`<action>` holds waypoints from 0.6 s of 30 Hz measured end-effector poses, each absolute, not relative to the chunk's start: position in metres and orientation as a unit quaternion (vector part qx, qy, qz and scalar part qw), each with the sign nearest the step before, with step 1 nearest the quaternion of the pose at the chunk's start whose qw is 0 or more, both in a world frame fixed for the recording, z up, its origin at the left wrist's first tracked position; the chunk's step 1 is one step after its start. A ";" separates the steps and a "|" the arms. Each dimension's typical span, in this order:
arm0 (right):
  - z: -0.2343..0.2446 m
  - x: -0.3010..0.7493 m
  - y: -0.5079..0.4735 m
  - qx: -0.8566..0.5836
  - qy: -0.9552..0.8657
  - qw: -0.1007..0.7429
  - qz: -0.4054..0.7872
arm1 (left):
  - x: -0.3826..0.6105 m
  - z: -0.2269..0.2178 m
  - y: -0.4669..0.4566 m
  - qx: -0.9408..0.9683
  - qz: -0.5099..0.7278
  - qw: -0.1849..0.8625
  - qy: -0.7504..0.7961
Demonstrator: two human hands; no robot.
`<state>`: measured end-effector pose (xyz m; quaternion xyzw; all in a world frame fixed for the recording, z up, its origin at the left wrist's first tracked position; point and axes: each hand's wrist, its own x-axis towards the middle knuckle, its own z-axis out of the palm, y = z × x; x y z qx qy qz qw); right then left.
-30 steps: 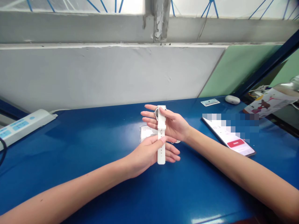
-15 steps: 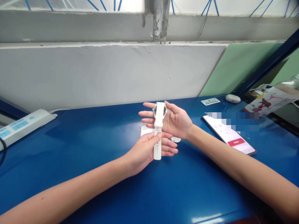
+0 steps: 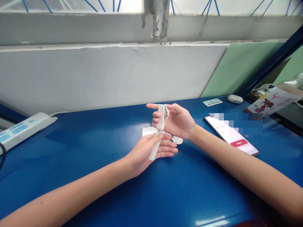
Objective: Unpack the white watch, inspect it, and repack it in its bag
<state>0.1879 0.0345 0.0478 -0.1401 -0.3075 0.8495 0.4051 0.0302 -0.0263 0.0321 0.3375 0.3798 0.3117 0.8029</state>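
A white wristwatch [image 3: 161, 114] is held up over the middle of the table, its strap folded against the case and one strap end hanging down. The thumb of my left hand [image 3: 142, 155] pinches that lower strap end against the fingers, whose tips stretch out to the right. My right hand [image 3: 180, 121] is curled round the upper part of the watch, with the index finger pointing left. The watch face is turned out of sight. Behind the hands lie a small clear packet with a white label [image 3: 148, 130] and a white rounded piece [image 3: 178, 140], both partly covered.
On the right of the blue table [image 3: 99, 126] lies a lit phone [image 3: 233, 135]. Beyond it are a card [image 3: 212, 102], a white earbud case [image 3: 235, 99] and a tilted bottle [image 3: 276, 99]. A power strip [image 3: 23, 127] sits at the left. A wall panel [image 3: 106, 75] stands behind.
The watch has turned so that its side shows, and its lower strap end now slants left. Several fingers of my right hand have curled in round it.
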 end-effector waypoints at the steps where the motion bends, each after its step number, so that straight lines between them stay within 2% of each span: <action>1: 0.049 0.189 0.036 -0.136 -0.294 0.429 0.843 | 0.029 0.033 -0.026 0.326 0.315 0.815 0.361; 4: 0.052 0.191 0.041 -0.142 -0.246 0.507 0.814 | 0.025 0.037 -0.025 0.275 0.323 0.858 0.290; 7: 0.053 0.192 0.046 -0.162 -0.209 0.545 0.796 | 0.023 0.040 -0.024 0.248 0.333 0.874 0.253; 12: 0.051 0.188 0.047 -0.192 -0.207 0.566 0.775 | 0.027 0.038 -0.026 0.318 0.365 0.819 0.308; 18: 0.051 0.178 0.036 -0.280 -0.302 0.558 0.721 | 0.032 0.038 -0.025 0.377 0.386 0.768 0.346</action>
